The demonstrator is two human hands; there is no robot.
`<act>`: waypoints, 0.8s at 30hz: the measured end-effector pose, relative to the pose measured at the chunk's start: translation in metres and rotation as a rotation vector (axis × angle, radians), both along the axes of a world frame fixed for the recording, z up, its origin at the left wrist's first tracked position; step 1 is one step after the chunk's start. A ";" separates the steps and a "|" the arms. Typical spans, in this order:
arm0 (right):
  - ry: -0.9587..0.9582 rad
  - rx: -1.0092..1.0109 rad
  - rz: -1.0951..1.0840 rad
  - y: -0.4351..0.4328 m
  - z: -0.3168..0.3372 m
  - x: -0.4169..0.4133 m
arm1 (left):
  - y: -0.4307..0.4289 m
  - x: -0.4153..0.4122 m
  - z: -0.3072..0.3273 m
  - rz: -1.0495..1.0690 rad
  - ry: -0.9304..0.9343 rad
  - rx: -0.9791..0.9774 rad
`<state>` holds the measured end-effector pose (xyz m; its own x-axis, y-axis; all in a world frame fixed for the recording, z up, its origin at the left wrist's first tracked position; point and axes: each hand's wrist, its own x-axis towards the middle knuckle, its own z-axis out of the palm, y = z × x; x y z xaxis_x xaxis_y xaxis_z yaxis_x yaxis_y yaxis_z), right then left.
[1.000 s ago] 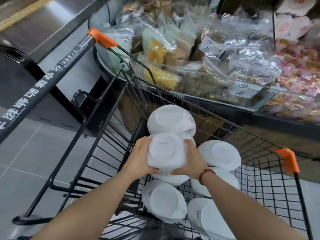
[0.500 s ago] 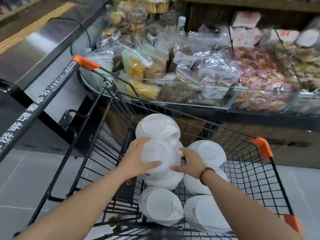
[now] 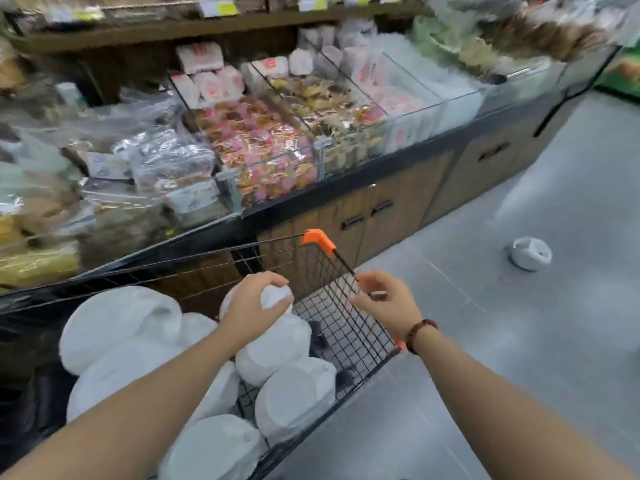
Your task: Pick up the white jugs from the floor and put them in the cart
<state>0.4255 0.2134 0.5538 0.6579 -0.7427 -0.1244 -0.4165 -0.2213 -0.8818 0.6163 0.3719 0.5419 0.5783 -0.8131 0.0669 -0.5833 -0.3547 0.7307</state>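
Note:
Several white jugs (image 3: pixel 119 327) lie piled in the black wire cart (image 3: pixel 346 327), which has orange corner caps. My left hand (image 3: pixel 254 304) rests on top of one white jug (image 3: pixel 277 296) at the pile's right side, fingers wrapped over it. My right hand (image 3: pixel 384 299) hovers over the cart's right rim with fingers curled and apart, holding nothing. One more white jug (image 3: pixel 530 252) lies on the grey floor to the right, well away from both hands.
A long display counter (image 3: pixel 398 202) with wooden cabinet doors runs behind the cart. It is stacked with bagged and boxed snacks (image 3: pixel 263 150). Grey tiled floor (image 3: pixel 519 341) stretches to the right of the cart.
The view has swung right, showing the floor and a jug on it. My right hand has let go of the jug and moved over the cart's right rim; my left stays on the jug.

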 end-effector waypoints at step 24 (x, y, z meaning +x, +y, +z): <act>-0.104 -0.011 -1.173 -0.165 -0.027 -0.569 | -0.415 -0.494 -0.019 -0.742 0.221 0.117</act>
<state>-0.1432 0.0484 0.5269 -0.4226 -0.9008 -0.1000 -0.2966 0.2417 -0.9239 0.1228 -0.0434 0.5230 -0.1295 -0.9869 -0.0964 -0.5433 -0.0107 0.8394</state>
